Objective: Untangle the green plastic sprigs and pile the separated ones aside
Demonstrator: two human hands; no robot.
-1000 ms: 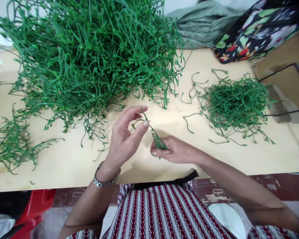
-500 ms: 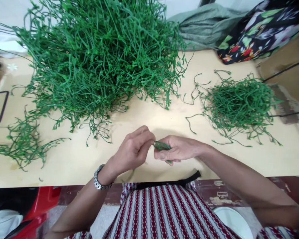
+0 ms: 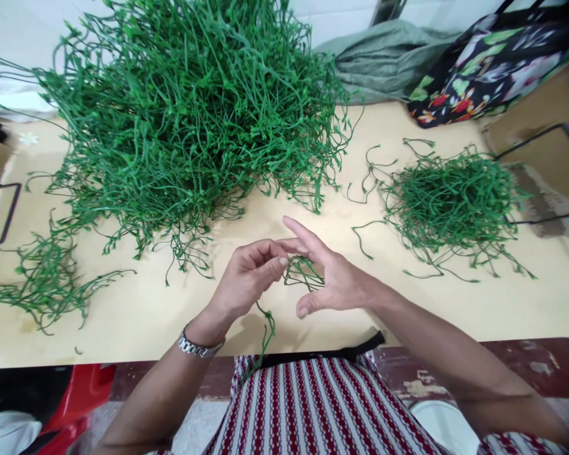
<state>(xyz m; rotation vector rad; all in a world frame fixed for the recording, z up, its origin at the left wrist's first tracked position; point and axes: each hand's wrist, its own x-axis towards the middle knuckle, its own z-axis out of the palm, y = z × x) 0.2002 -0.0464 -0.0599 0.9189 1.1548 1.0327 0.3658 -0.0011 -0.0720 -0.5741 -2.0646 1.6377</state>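
Observation:
Over the near part of the table, my left hand (image 3: pixel 244 278), with a metal watch on the wrist, pinches thin green artificial plant stems (image 3: pixel 296 273) between thumb and fingertips. One green stem (image 3: pixel 268 328) dangles below that hand toward the table edge. My right hand (image 3: pixel 339 281) is open, thumb spread well away from the fingers; the looped stems lie against or just behind its palm. Its fingers reach up beside my left fingertips, and I cannot tell whether they touch. The stems' ends are partly hidden by both hands.
A large heap of green stems (image 3: pixel 194 120) fills the back left of the table (image 3: pixel 284 221). Smaller piles lie at right (image 3: pixel 455 202) and left (image 3: pixel 42 278). Behind are a grey-green cloth (image 3: pixel 393 60) and a floral bag (image 3: pixel 493 69). Cardboard boxes (image 3: pixel 545 114) flank the sides.
My right hand has opened from its grip on the bundled stems, thumb and fingers now apart. The stems have spread into loops, and a stem now hangs below my left hand.

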